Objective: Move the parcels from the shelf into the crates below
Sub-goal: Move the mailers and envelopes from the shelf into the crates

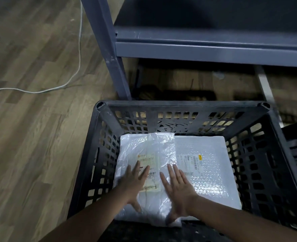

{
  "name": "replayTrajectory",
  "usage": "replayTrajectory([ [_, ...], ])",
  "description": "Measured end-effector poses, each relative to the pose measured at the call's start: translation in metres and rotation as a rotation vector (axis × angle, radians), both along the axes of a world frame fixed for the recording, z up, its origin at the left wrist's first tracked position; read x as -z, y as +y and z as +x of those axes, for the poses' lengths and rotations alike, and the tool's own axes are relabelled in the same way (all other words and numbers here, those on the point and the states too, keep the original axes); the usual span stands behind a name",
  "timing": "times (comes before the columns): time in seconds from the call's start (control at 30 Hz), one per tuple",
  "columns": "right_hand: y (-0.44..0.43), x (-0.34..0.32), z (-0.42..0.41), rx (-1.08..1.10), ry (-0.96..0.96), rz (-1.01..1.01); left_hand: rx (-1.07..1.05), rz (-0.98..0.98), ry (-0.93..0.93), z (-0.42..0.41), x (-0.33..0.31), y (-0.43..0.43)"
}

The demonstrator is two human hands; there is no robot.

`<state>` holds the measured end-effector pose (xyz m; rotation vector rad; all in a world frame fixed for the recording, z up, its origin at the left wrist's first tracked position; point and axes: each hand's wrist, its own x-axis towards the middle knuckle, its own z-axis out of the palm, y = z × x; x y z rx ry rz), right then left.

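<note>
A black perforated crate [179,104] stands on the wooden floor [30,137], just in front of a grey metal shelf [205,49]. 2 parcels lie flat on the bottom of the crate, side by side.

The left parcel [140,145] is wrapped in glossy white plastic and carries a yellowish label. Its right edge appears to overlap the right parcel [212,173], a white bubble mailer with a printed barcode label facing up.

Both hands reach down into the crate. The left hand [134,186] lies palm down on the left parcel, over the lower part of its label. Its fingers [144,173] are straight and spread, and the thumb points away towards the near edge. The right hand [180,193] lies palm down just beside it, near where the 2 parcels meet. Its fingers [172,173] are also straight and fanned apart. Neither hand curls round anything. Whether they press down or only rest cannot be told.

The shelf board above the crate shows only a dark surface. Brown cardboard [187,79] lies in the shadow below it. A white cable [39,92] snakes across the floor at the left. At the right edge, part of a 2nd black crate [296,149] is visible.
</note>
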<state>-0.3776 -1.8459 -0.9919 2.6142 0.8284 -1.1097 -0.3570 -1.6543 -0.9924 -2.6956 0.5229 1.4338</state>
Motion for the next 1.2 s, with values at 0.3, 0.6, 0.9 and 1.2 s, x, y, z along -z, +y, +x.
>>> replayTrajectory([
  [0.3, 0.011, 0.015, -0.017, 0.083, -0.108, -0.051, -0.020, 0.049, -0.063, -0.018, 0.014, -0.009],
  [0.6, -0.014, -0.011, 0.015, 0.105, 0.033, 0.191, -0.068, -0.070, 0.030, -0.002, 0.001, -0.003],
  [0.9, -0.027, -0.068, 0.035, 0.355, -0.024, 0.300, -0.132, -0.132, -0.204, 0.026, -0.056, -0.023],
  [1.2, -0.043, -0.222, 0.025, 0.481, -0.105, 0.323, -0.148, -0.151, -0.296, 0.019, -0.219, -0.050],
])
